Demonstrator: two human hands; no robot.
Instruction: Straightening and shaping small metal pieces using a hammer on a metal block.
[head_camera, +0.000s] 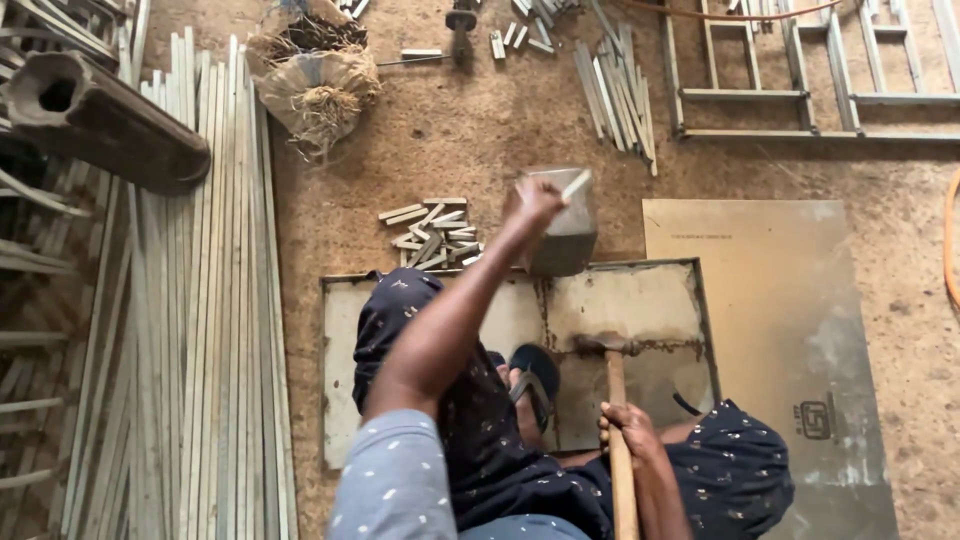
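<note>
Right hand (628, 425): grip closed round wooden hammer handle (620, 470), hammer head (605, 345) resting on metal sheet (640, 300). Left hand (537, 203): grip pinching short pale stick (577, 186) above metal block (565, 235).

The person wears a soft, pale blue-grey short sleeve (395, 480) on the left arm, with tiny white specks dotted all over it. Below the sleeve, the left arm is bare all the way down to the left hand (535, 200). The right hand (628, 428) and its forearm are bare too. Loose, dark navy cloth trousers (470, 440) cover both legs, and they are sprinkled with small white marks. The cloth folds and bunches over the knees. On one foot there is a dark blue rubber flip-flop sandal (535, 375) with a rounded sole and a thin dark strap between the toes.
</note>
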